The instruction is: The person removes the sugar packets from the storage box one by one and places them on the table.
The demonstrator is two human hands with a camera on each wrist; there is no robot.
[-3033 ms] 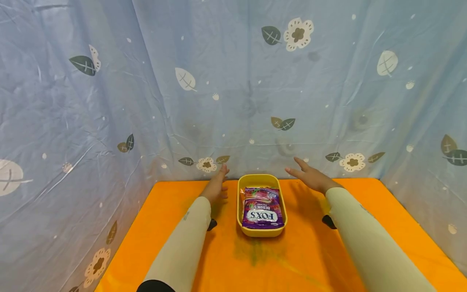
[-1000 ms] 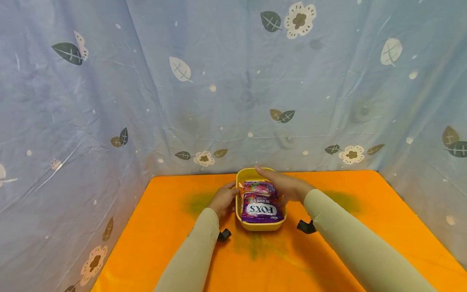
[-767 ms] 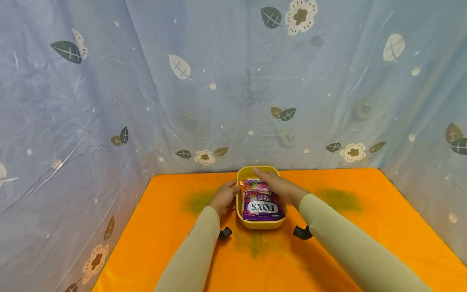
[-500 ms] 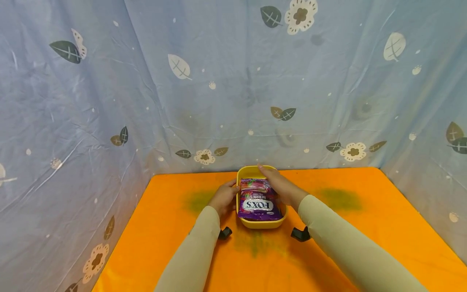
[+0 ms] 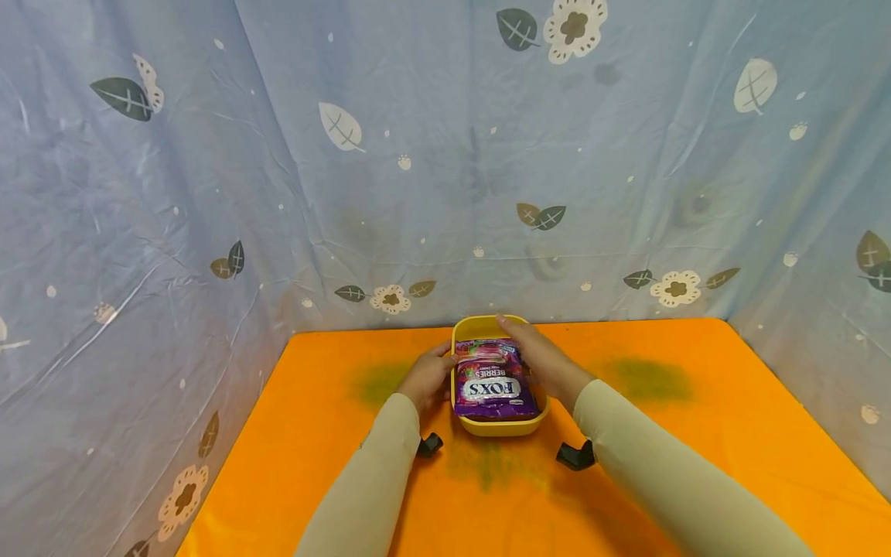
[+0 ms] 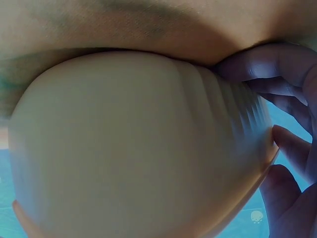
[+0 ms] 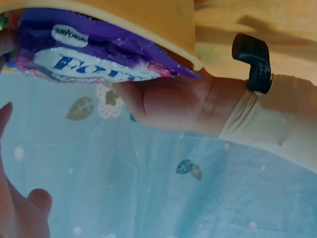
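A purple bag of FOX'S Berries candy [image 5: 489, 387] lies in a yellow plastic tub [image 5: 504, 428] on the table. My left hand [image 5: 426, 379] grips the tub's left side, thumb at the rim and fingers along the ribbed outer wall [image 6: 124, 139] in the left wrist view. My right hand [image 5: 546, 362] reaches over the right rim. Its lower fingers are tucked inside, between bag and wall, mostly hidden by the bag. The right thumb is held straight and apart from the bag; in the right wrist view some right fingers [image 7: 6, 44] touch the bag's side.
The table has an orange cover [image 5: 306, 464] with greenish stains. Blue patterned curtains [image 5: 445, 193] hang close behind the tub and on both sides. A black wrist camera [image 5: 430, 445] sits by the left wrist, another black device [image 5: 575, 456] by the right.
Both hands have come in from beside the tub: the left has taken hold of its side, the right has reached inside. The bag has slid slightly left in the tub.
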